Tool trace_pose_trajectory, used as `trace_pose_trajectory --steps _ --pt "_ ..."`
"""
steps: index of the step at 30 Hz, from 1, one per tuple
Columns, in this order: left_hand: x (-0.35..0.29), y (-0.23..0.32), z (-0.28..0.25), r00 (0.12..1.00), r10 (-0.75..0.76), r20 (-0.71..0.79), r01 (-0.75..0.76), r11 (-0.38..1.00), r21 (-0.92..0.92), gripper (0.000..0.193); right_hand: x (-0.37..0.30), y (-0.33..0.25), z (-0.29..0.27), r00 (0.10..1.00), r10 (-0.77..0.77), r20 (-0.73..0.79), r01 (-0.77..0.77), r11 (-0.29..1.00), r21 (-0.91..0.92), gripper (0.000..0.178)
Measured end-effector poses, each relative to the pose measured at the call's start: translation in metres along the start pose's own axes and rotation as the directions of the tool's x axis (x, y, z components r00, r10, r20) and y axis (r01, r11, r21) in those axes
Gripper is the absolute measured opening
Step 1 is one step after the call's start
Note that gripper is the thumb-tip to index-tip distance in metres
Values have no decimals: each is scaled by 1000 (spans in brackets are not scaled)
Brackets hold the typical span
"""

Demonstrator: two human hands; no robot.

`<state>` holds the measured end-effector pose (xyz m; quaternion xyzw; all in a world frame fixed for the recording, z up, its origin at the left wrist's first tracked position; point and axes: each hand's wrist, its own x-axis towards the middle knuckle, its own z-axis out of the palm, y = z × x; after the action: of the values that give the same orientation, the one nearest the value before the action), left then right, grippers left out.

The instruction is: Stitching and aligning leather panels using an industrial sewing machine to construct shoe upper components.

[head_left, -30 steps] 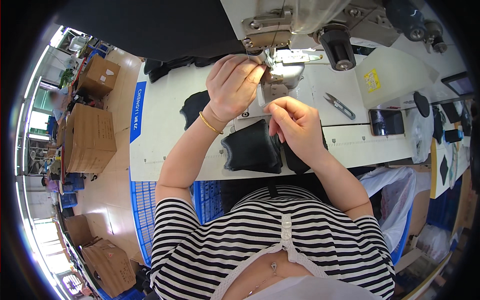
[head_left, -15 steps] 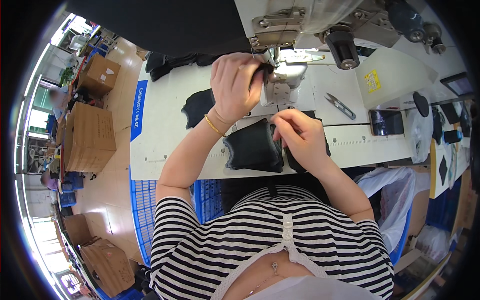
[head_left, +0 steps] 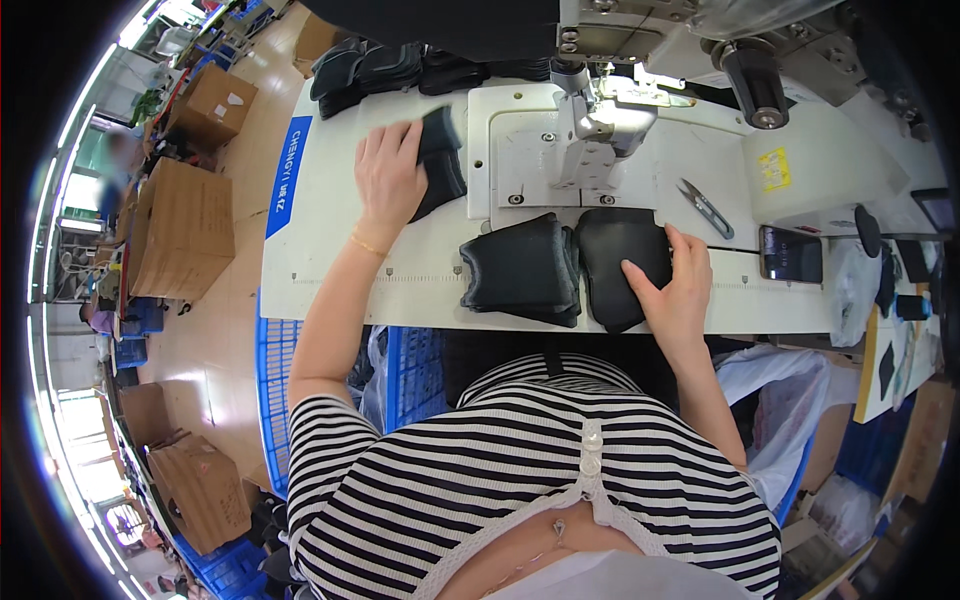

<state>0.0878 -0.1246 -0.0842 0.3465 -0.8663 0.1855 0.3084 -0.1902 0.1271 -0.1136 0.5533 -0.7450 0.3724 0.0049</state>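
My left hand is at the left of the sewing machine, its fingers closed on the edge of a dark fabric piece, slightly blurred. That piece lies over a small pile of black pieces. At the front edge of the table, my right hand grips the right side of a stack of smooth black pieces, thumb on top and fingers along the far edge. Directly left of this stack sits another stack of dark pieces with greyish edges, touched by neither hand.
Thread snips and a phone lie on the white table to the right. Several black piles line its far left edge. Blue crates stand below the front edge, and cartons on the floor at left.
My left hand has moved from the machine's needle area leftward to the small pile with a dark piece. My right hand has shifted right and now grips the right stack.
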Motion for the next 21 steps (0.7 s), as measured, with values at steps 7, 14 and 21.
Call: trace_pose_trajectory --steps 7,14,21 --pt "-25 38 -27 990 1 140 44 948 -315 37 0 6 5 996 85 29 -88 990 110 58" --pt "-33 132 -18 939 -38 342 254 746 -615 25 5 3 5 992 120 47 -127 977 174 46" --pt "-31 128 -21 941 -161 296 333 574 -748 18 11 -3 4 956 -236 -175 225 971 -85 24"
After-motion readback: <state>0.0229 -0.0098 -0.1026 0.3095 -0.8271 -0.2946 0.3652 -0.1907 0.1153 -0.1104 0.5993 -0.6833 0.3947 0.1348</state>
